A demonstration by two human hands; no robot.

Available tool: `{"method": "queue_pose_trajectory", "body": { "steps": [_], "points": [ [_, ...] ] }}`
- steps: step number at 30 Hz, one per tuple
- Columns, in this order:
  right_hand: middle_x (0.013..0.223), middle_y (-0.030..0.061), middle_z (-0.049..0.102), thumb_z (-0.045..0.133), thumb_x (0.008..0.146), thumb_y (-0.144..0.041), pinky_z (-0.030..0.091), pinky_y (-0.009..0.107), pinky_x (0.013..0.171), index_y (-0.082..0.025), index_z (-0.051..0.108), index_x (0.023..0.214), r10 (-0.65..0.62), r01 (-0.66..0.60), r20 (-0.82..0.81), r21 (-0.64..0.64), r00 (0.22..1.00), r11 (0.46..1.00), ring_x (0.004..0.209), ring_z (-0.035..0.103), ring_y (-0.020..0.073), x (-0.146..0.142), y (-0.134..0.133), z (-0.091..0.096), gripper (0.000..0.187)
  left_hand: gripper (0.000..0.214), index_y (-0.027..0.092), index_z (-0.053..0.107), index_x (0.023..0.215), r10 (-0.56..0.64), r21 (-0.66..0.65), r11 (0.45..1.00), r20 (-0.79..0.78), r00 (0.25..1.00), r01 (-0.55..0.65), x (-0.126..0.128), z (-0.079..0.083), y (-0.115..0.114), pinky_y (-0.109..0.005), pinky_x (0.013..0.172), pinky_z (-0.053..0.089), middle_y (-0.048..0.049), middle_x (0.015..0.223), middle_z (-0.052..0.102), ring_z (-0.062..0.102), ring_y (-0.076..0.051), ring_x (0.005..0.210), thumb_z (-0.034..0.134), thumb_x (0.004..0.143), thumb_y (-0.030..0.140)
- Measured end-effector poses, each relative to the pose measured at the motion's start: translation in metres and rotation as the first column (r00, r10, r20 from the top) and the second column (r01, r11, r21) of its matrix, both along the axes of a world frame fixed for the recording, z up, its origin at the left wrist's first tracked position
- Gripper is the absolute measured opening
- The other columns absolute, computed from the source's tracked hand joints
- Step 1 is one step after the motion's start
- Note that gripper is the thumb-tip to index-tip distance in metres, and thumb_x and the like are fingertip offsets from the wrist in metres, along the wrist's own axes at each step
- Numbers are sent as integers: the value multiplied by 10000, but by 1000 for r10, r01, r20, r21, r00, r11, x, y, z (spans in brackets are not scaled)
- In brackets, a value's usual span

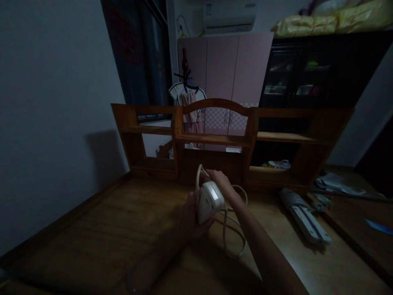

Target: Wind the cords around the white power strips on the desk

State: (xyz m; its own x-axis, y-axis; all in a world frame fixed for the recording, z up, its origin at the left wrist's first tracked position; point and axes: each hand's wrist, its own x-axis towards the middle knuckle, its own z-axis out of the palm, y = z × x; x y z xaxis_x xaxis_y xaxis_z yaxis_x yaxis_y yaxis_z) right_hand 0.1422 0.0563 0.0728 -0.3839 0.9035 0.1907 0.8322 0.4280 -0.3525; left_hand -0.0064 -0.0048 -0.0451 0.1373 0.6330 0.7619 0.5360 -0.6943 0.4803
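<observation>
A white power strip (210, 200) is held up over the wooden desk, tilted, with one end towards me. My left hand (190, 221) is wrapped around its lower left side. At the strip's far end my right hand (219, 180) has its fingers bent around the white cord (225, 229); the fingertips are partly hidden behind the strip. One part of the cord arcs up beside the right fingers. The rest hangs in loose loops to the right, down onto the desk.
Another white power strip (307, 223), its cord wound at one end, lies at the right. Behind my hands stands a wooden shelf unit (211, 141). A white wall (55, 123) borders the left side. Papers (337, 184) and a blue item (379, 226) lie farther right.
</observation>
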Motion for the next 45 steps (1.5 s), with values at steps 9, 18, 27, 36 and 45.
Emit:
{"method": "queue_pose_trajectory", "body": {
  "steps": [9,18,27,36,45],
  "points": [
    [576,-18,532,544,810,-564,306,204,471,-142,639,689,153,-155,-735,66,661,986,508,430,93,15,-4,30,449,802,271,179,1471,78,-71,994,-34,996,-80,8,25,-6,-426,924,457,-136,1354,469,512,-315,1187,617,813,410],
    [540,-36,471,604,786,-519,269,201,454,-137,603,633,161,-213,-743,25,650,977,484,373,75,20,-14,36,411,760,208,309,1348,-22,-182,983,51,998,31,11,34,-15,-377,852,495,-126,1215,574,597,-269,1055,687,723,419],
    [515,-58,436,622,766,-536,242,199,421,-152,564,663,48,-282,-836,-129,546,951,438,343,67,14,-1,18,402,757,241,332,1319,18,-221,975,166,986,19,16,35,-15,-347,848,487,-86,1192,581,596,-237,1031,718,685,389],
    [585,-39,449,522,795,-595,282,194,445,-137,597,811,9,-229,-720,-210,694,951,471,352,68,24,29,-18,465,610,220,449,1261,-83,-422,876,348,934,235,15,36,-8,-308,854,465,-72,1170,600,581,-230,1039,699,729,383],
    [559,-23,510,528,805,-419,306,187,464,-121,639,732,-14,-95,-431,-230,902,969,484,409,77,45,57,-51,326,514,143,665,1050,86,-474,675,812,578,566,11,9,24,-253,821,451,-66,1007,686,613,-205,952,529,823,584]
  ]
}}
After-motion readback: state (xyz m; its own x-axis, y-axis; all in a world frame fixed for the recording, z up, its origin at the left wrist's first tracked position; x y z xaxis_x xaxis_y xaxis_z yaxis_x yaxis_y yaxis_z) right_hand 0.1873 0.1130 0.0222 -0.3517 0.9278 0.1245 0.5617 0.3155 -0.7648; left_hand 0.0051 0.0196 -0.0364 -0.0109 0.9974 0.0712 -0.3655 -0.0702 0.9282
